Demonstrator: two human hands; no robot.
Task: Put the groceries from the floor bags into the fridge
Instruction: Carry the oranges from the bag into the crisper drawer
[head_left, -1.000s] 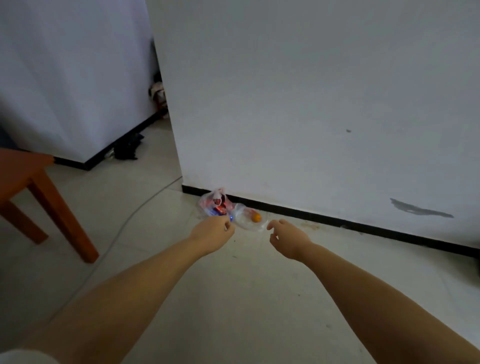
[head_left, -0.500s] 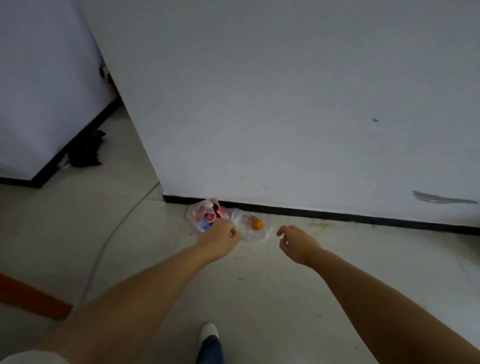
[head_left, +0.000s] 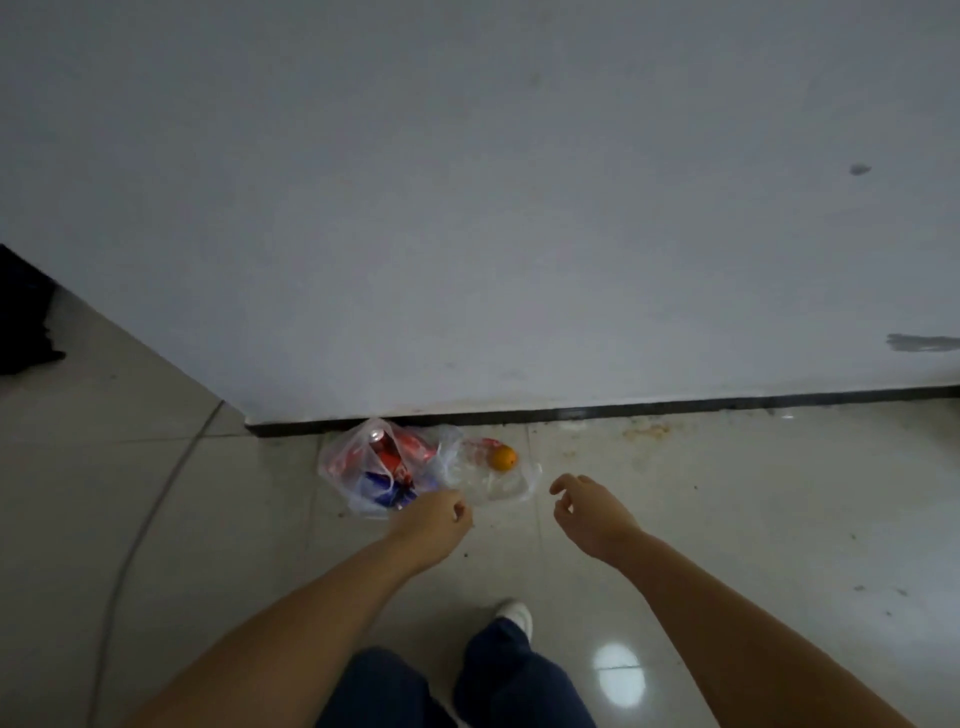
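Two thin clear plastic bags lie side by side on the pale glossy tiled floor (head_left: 727, 519), pushed up against the black skirting strip (head_left: 623, 410) at the foot of the white wall (head_left: 467, 208). The left-hand clear plastic bag (head_left: 343, 462) is bulky and holds red and blue packaged goods, with what looks like a can top showing at its 12 o'clock end; the right-hand clear plastic bag (head_left: 498, 486) lies flatter and holds a small round orange fruit (head_left: 503, 458) near its 12 o'clock edge, with a bit of red just at the fruit's 9 o'clock. The left hand (head_left: 434, 522) is reached out at the 6 o'clock side of the bags, right at the seam where the two meet, its fingers curled loosely in toward the palm with nothing in them; whether it touches the plastic cannot be told. The right hand (head_left: 589, 512) hangs just off the 4 o'clock corner of the flatter bag, fingers slackly bent and spread, empty and apart from the plastic. At 6 o'clock of the hands stand dark blue trouser legs (head_left: 498, 675) and a white shoe tip (head_left: 517, 616). A thin grey cable (head_left: 150, 525) curves over the floor at 9 o'clock, and a dark heap (head_left: 23, 322) lies at the far 9 o'clock edge.
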